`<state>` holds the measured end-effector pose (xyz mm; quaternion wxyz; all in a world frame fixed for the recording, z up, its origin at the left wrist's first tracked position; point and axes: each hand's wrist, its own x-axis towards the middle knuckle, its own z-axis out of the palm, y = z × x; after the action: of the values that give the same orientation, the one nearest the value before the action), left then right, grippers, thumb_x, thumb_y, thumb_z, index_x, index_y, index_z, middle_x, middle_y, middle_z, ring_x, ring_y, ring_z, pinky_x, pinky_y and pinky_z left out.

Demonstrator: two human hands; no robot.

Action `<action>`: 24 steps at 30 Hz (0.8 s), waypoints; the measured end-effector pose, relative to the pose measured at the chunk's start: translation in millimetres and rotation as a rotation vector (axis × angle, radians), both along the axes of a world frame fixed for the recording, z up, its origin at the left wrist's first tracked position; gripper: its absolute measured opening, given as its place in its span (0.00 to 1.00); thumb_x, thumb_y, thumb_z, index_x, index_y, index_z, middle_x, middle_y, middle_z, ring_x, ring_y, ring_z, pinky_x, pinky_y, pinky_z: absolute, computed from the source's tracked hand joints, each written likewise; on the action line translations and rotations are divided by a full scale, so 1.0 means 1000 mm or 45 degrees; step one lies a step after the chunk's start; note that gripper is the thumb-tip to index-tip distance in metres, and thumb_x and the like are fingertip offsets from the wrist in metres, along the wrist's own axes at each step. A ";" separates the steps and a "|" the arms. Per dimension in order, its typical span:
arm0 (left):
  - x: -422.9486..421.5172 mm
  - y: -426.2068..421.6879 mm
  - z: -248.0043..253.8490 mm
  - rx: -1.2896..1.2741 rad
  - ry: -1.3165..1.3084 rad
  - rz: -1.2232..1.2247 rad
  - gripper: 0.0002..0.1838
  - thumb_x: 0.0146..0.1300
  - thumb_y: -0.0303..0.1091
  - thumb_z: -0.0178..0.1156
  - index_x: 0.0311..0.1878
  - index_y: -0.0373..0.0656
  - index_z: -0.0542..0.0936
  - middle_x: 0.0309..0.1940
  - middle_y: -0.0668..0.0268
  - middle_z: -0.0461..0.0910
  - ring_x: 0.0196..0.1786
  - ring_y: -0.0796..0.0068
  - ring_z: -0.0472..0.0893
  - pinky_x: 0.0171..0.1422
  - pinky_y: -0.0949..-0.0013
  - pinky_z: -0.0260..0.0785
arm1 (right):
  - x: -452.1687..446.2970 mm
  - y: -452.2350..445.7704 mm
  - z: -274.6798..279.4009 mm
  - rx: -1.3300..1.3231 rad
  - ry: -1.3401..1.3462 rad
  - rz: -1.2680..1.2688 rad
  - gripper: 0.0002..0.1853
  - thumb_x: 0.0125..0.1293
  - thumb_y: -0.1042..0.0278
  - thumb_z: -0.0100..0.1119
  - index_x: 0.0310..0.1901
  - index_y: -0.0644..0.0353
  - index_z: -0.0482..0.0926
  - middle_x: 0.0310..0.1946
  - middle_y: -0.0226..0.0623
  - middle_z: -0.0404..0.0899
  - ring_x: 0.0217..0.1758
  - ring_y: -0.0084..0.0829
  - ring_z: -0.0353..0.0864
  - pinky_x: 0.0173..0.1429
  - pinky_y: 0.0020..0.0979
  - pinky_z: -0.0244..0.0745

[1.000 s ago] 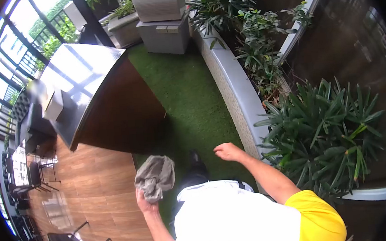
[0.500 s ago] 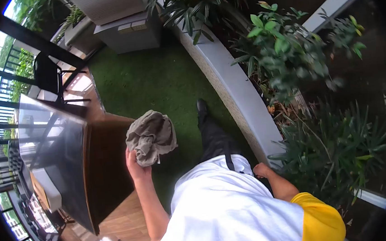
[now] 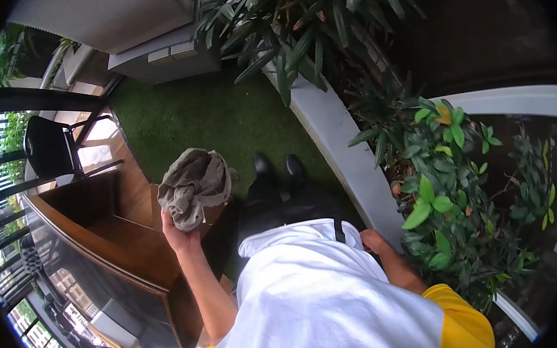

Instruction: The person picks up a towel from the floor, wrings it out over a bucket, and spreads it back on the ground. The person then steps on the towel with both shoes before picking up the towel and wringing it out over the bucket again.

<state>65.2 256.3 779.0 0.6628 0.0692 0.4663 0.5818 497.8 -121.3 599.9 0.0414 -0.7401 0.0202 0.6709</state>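
A crumpled grey-brown cloth (image 3: 194, 184) is bunched up in my left hand (image 3: 180, 236), held out in front of my body over the turf and the counter's edge. My right hand (image 3: 372, 240) hangs low beside my hip, close to the planter ledge; its fingers are partly hidden and what they hold, if anything, does not show. Below my white shirt, my two black shoes (image 3: 278, 165) stand on green turf (image 3: 189, 115).
On the left is a curved wooden counter (image 3: 108, 253) with a dark glossy top and a white box (image 3: 117, 327). A black chair (image 3: 50, 146) stands behind it. The planter ledge (image 3: 333, 120) with leafy plants (image 3: 438, 207) runs along the right. A grey block (image 3: 164, 55) sits ahead.
The view has moved forward along the turf and turned, bringing the counter's inner side into sight. My right hand has dropped to my hip. The cloth stays in my left hand.
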 end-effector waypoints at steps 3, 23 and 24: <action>-0.008 0.056 -0.011 -0.032 -0.085 -0.020 0.20 0.67 0.37 0.45 0.57 0.35 0.72 0.52 0.54 0.78 0.54 0.55 0.78 0.60 0.52 0.72 | -0.025 0.026 0.019 0.056 -0.068 0.298 0.09 0.61 0.64 0.51 0.30 0.58 0.78 0.24 0.31 0.76 0.23 0.24 0.74 0.26 0.32 0.71; -0.043 0.256 -0.024 -0.097 -0.022 0.079 0.20 0.66 0.36 0.45 0.55 0.35 0.73 0.49 0.54 0.80 0.51 0.57 0.80 0.57 0.56 0.75 | -0.035 0.268 0.051 0.055 -0.073 0.202 0.10 0.62 0.70 0.48 0.28 0.56 0.80 0.21 0.30 0.75 0.20 0.25 0.71 0.21 0.31 0.67; -0.050 0.264 -0.024 -0.100 -0.033 0.077 0.19 0.65 0.36 0.46 0.54 0.35 0.74 0.49 0.55 0.80 0.51 0.58 0.80 0.56 0.56 0.75 | -0.038 0.274 0.048 0.055 -0.054 0.177 0.10 0.62 0.69 0.48 0.28 0.56 0.80 0.21 0.30 0.75 0.20 0.25 0.72 0.22 0.32 0.67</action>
<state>15.6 520.4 754.5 0.6531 0.0214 0.4820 0.5836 460.0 152.7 648.1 0.0112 -0.7526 -0.0466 0.6567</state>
